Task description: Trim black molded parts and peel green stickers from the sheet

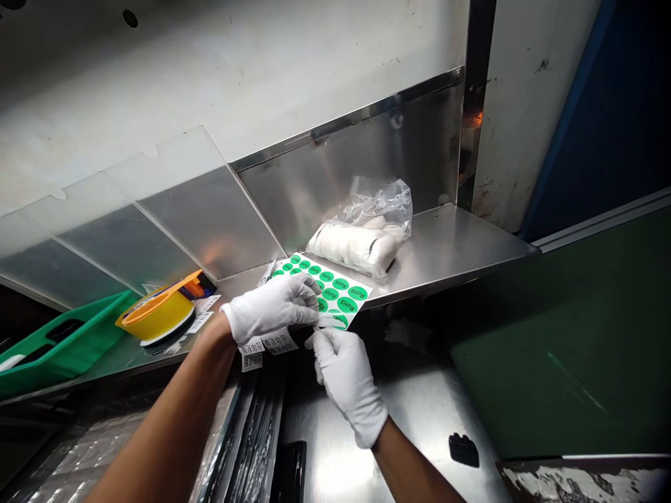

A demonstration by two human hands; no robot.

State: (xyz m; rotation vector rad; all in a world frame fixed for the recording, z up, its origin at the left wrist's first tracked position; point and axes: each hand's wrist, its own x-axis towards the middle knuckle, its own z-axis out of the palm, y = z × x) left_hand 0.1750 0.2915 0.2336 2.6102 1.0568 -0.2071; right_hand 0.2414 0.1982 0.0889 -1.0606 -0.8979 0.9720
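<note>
1 sheet of green stickers (334, 281) lies across the front edge of the metal shelf (445, 230), near its middle, with a corner jutting past that edge. Work on it looks to be only part done, by my judgement: at least 12 green stickers show on the sheet, and more may be hidden under the glove, so most seem left to come off. Whether any has been peeled, I cannot tell. 2 hands in white gloves are at it. Left hand (283, 302) has its fingers bent down over the sheet, seemingly gripping it; right hand (347, 381) has thumb and forefinger pinched together at the sheet's near edge, but whether anything sits between them cannot be told. Behind the sheet, toward the shelf's back edge, is 1 clear bag (354, 244) of white things, too bunched to count. Toward the shelf's left end stand 1 green tray (97, 325) and 1 yellow round holder (157, 314). At least 5 printed labels (204, 304) show along the front edge.
</note>
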